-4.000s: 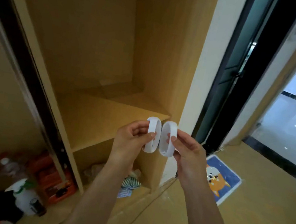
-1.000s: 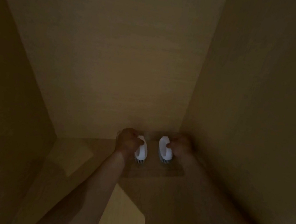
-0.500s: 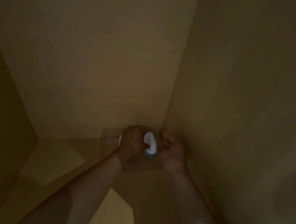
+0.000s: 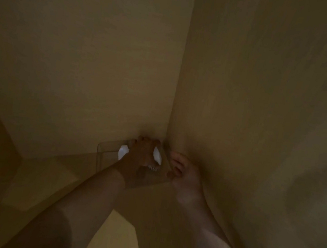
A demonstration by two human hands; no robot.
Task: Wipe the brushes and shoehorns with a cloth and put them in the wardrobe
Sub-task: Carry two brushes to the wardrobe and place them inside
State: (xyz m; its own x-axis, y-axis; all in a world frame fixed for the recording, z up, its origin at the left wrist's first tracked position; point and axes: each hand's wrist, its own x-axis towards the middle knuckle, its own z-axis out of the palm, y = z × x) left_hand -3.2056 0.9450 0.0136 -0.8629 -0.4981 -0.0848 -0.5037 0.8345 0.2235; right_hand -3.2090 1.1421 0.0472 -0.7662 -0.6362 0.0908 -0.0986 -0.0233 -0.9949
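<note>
Pretty dim in here, I'm deep in the back right corner of the wardrobe (image 4: 266,95), smooth tan wood panels. My left hand (image 4: 140,158) is curled over the rounded white plastic brushes (image 4: 157,158), sitting in a clear box (image 4: 100,153) on the shelf (image 4: 47,181). Right hand (image 4: 183,174) holds nothing, fingers loosely bent against the box.

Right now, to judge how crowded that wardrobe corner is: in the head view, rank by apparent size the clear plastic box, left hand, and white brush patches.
1. Clear plastic box
2. Left hand
3. White brush patches, mostly hidden by the hand
</note>
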